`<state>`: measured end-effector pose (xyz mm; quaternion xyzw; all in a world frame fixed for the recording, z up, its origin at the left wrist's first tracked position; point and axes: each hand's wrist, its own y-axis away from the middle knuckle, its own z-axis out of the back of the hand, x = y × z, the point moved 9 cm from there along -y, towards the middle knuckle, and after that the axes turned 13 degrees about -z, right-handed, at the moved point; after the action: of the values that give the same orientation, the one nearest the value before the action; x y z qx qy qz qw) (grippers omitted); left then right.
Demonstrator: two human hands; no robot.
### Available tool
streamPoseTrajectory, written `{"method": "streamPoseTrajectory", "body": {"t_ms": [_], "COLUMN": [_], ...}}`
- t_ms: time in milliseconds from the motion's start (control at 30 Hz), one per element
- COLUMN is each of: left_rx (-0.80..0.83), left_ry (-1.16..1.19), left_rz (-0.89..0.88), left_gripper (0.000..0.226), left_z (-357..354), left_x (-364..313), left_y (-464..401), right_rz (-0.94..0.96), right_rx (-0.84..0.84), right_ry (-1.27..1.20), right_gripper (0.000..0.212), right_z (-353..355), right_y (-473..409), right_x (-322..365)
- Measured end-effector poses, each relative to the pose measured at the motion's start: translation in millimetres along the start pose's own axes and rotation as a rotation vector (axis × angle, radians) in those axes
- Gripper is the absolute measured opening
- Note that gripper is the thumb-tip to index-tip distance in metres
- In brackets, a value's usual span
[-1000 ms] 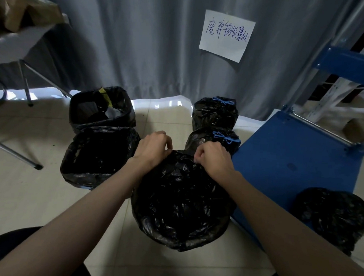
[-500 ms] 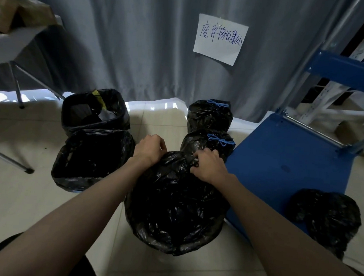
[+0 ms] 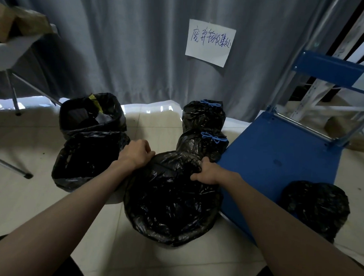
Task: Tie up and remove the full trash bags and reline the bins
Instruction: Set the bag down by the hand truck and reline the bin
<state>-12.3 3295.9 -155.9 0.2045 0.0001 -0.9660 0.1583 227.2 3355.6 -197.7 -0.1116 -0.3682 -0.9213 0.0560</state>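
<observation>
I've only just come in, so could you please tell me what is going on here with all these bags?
A person is lining the nearest bin with a black bag: the left hand and right hand both hold a grip on its far rim. Two tied bags with blue strings stand behind, beside a blue cart. On the left, one lined bin looks empty, and the bin behind it holds trash.
</observation>
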Motion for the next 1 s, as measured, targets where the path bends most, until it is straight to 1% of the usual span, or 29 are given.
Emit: {"method": "streamPoseTrajectory", "body": {"t_ms": [100, 167, 200, 233, 267, 333, 367, 400, 433, 467, 500, 567, 633, 700, 800, 900, 1000], "left_rx": [0.087, 0.128, 0.120, 0.080, 0.010, -0.172, -0.231, -0.236, -0.184, -0.084, 0.045, 0.289, 0.434, 0.524, 0.594, 0.681, 0.728], "left_ry": [0.035, 0.054, 0.035, -0.010, -0.068, -0.191, -0.245, -0.287, -0.315, -0.335, -0.370, -0.515, -0.648, -0.724, -0.787, -0.858, -0.936], "left_rz": [-0.001, 0.005, -0.007, -0.053, -0.135, -0.399, -0.545, -0.674, -0.772, -0.825, -0.827, -0.747, -0.676, -0.632, -0.607, -0.547, -0.508], "left_gripper": [0.031, 0.038, 0.041, 0.044, 0.043, 0.034, 0.027, 0.022, 0.021, 0.023, 0.030, 0.057, 0.079, 0.085, 0.088, 0.093, 0.093], "left_z": [-12, -20, -20, -17, -10, 8, 13, 11, 3, -12, -32, -69, -91, -102, -107, -114, -117], "left_x": [9, 12, 12, 7, -3, -39, -60, -78, -93, -102, -105, -96, -79, -67, -58, -42, -25], "left_y": [5, 11, 14, 17, 21, 34, 44, 53, 60, 65, 67, 71, 74, 75, 74, 75, 74], "right_rz": [-0.016, -0.030, -0.025, -0.005, 0.029, 0.154, 0.246, 0.347, 0.441, 0.505, 0.523, 0.450, 0.342, 0.238, 0.142, 0.134, 0.149], "right_rx": [0.018, 0.005, -0.038, -0.122, -0.240, -0.514, -0.616, -0.665, -0.649, -0.577, -0.479, -0.291, -0.178, -0.085, 0.034, 0.087, 0.098], "right_ry": [-0.005, 0.012, 0.029, 0.042, 0.048, 0.080, 0.132, 0.200, 0.276, 0.362, 0.463, 0.680, 0.812, 0.844, 0.883, 0.910, 0.816], "right_gripper": [0.093, 0.090, 0.085, 0.078, 0.069, 0.053, 0.048, 0.044, 0.042, 0.042, 0.045, 0.056, 0.068, 0.078, 0.082, 0.082, 0.080], "right_z": [-1, -1, 1, 8, 18, 36, 39, 34, 22, 5, -15, -51, -69, -75, -78, -82, -80], "right_y": [3, 5, 6, 10, 16, 37, 51, 63, 73, 76, 76, 67, 60, 56, 58, 60, 61], "right_x": [-3, -7, -7, -6, -3, 11, 22, 35, 46, 53, 56, 47, 32, 17, -1, -9, -4]}}
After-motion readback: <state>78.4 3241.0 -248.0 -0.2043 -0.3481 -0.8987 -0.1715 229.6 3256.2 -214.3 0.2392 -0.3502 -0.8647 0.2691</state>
